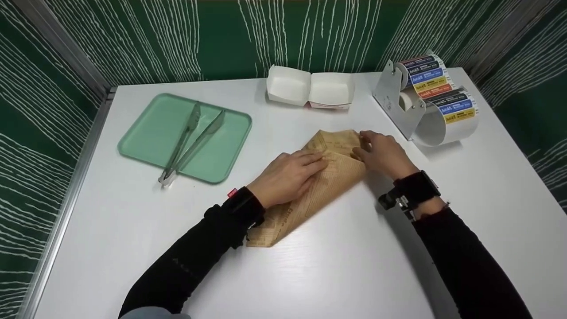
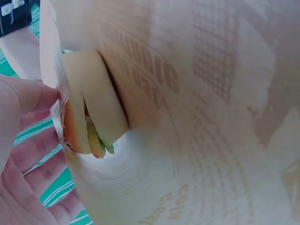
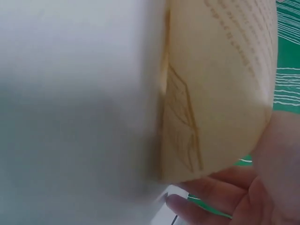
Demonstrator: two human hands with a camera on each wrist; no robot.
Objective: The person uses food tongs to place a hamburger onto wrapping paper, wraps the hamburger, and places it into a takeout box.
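Note:
Brown printed wrapping paper (image 1: 321, 186) lies folded at a slant on the white table. Inside it, the left wrist view shows a sandwich (image 2: 96, 98) of pale bread with green and orange filling; the head view hides it under the paper. My left hand (image 1: 288, 177) rests on the folded paper, its fairly straight fingers pressing near the top fold. At the paper's upper right edge, my right hand (image 1: 384, 153) pinches the side between thumb and fingers. Its fingers (image 3: 220, 192) show under the curved paper edge in the right wrist view.
A green tray (image 1: 148, 128) at left carries metal tongs (image 1: 188, 141) whose end overhangs its front edge. An opened white paper box (image 1: 310, 88) stands at the back. Behind my right hand is a dispenser (image 1: 394, 99) with colourful label rolls.

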